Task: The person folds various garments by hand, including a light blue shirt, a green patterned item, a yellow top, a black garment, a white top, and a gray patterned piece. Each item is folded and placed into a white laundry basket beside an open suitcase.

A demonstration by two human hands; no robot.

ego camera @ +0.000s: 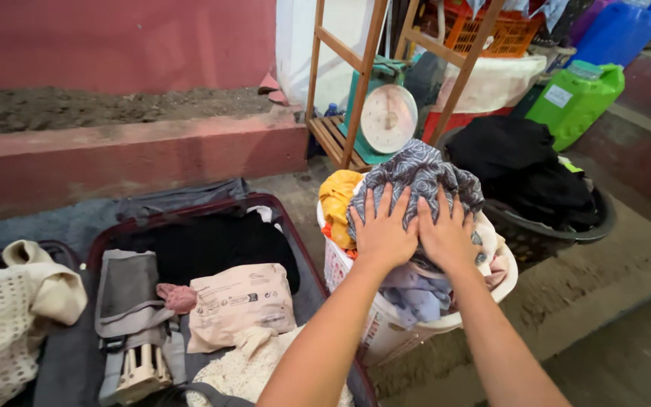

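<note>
Both your hands lie flat and open, fingers spread wide, pressing on the grey patterned cloth [416,177] that tops the heap in the white laundry basket [386,324]. Your left hand [383,232] and right hand [446,235] sit side by side, thumbs nearly touching, gripping nothing, just palms down on the fabric. A yellow garment [339,200] hangs over the basket's left rim, a pale blue one [416,294] sits under your wrists inside the basket. Left of the basket, touching it, an open dark suitcase [295,249] holds black clothing [212,245], a beige printed pouch [239,305], a folded grey item [126,290] and a small pink cloth [178,296]. A cream knit bag [9,316] lies further left of the suitcase. Right of the basket, just beside it, a black tub [559,230] is piled with black clothes [521,162]. Behind the basket stands a wooden rack [356,83] with a round-dial scale [388,117]; a green jug [574,102] sits beyond the tub
</note>
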